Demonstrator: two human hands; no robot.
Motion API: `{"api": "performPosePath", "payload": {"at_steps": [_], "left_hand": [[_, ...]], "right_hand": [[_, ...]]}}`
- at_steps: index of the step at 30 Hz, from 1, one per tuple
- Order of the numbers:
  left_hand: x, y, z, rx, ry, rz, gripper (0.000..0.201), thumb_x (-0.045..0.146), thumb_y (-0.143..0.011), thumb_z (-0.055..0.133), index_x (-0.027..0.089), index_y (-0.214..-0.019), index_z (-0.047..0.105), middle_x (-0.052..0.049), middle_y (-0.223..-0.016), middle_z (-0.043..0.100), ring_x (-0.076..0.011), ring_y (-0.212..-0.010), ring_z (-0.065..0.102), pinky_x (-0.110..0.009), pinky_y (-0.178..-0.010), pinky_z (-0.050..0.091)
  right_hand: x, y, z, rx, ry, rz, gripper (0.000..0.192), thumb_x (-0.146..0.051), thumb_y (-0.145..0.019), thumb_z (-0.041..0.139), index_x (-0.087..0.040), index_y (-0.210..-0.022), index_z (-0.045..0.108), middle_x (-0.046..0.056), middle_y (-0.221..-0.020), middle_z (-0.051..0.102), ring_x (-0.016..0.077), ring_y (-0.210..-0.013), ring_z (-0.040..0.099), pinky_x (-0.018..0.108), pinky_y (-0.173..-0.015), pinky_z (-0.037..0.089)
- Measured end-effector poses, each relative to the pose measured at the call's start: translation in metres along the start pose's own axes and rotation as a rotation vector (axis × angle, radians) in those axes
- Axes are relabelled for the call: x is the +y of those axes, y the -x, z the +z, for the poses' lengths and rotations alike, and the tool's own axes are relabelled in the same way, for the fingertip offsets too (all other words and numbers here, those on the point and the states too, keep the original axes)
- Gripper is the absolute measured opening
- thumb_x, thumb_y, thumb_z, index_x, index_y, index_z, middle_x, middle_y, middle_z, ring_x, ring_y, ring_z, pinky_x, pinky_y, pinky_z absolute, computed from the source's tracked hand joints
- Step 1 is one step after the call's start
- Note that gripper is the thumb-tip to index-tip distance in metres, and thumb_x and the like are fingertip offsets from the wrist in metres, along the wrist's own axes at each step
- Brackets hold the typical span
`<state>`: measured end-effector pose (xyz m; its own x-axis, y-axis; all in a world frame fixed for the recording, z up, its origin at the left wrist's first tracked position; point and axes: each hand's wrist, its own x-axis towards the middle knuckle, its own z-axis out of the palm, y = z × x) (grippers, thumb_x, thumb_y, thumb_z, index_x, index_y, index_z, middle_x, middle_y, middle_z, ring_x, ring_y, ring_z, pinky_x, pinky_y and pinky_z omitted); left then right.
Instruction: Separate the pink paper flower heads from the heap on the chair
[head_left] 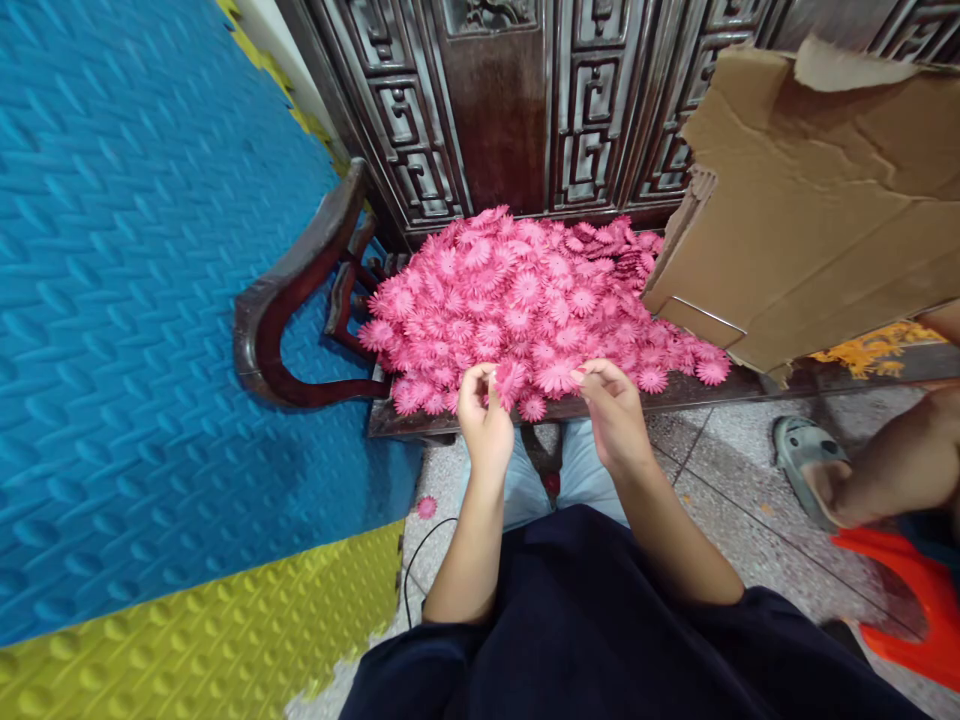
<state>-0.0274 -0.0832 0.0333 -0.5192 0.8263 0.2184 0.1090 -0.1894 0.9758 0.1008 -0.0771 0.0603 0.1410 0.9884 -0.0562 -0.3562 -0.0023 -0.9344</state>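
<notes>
A large heap of pink artificial flowers (517,290) covers the dark wooden bench (397,415) before me. At the heap's front edge, my left hand (486,425) pinches one pink flower (511,382) between thumb and fingers. My right hand (613,410) is a short way to the right, with its thumb and fingertips closed at the edge of another pink flower (556,376). Whether that second flower is lifted clear of the heap I cannot tell. Both hands are above my knees, palms facing inward.
A torn cardboard sheet (817,210) stands at the right end of the heap, with orange pieces (877,348) behind it. The curved armrest (259,320) borders the left. One pink flower (426,507) lies on the floor. Another person's leg (900,455) is at right.
</notes>
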Motion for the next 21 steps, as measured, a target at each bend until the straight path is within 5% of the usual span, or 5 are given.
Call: {"api": "performPosePath", "payload": {"at_steps": [11, 17, 21], "left_hand": [[-0.002, 0.002, -0.004, 0.059, 0.006, -0.005, 0.013, 0.030, -0.079, 0.053, 0.018, -0.084, 0.055, -0.001, -0.079, 0.056, -0.0118, -0.074, 0.053, -0.023, -0.071, 0.042], [-0.003, 0.000, -0.005, 0.197, 0.048, 0.025, 0.011, 0.025, -0.076, 0.053, 0.018, -0.084, 0.055, -0.001, -0.079, 0.056, -0.0110, -0.073, 0.053, -0.022, -0.070, 0.042], [-0.005, -0.004, -0.007, 0.184, 0.007, -0.014, 0.014, 0.029, -0.077, 0.053, 0.018, -0.086, 0.055, -0.002, -0.082, 0.058, -0.0122, -0.076, 0.055, -0.023, -0.071, 0.044]], "right_hand": [[0.004, -0.002, 0.002, -0.027, 0.188, -0.159, 0.013, -0.026, -0.068, 0.064, -0.020, -0.071, 0.054, -0.003, -0.067, 0.054, 0.0098, -0.064, 0.051, 0.025, -0.063, 0.042], [-0.010, -0.094, 0.041, 0.003, 0.372, -0.514, 0.009, -0.029, -0.077, 0.058, -0.021, -0.081, 0.055, 0.001, -0.084, 0.056, 0.0128, -0.081, 0.054, 0.030, -0.078, 0.043], [0.012, -0.146, 0.063, -0.042, 0.484, -0.472, 0.034, -0.032, -0.075, 0.060, -0.022, -0.107, 0.052, 0.007, -0.107, 0.053, 0.0180, -0.103, 0.050, 0.038, -0.089, 0.040]]}}
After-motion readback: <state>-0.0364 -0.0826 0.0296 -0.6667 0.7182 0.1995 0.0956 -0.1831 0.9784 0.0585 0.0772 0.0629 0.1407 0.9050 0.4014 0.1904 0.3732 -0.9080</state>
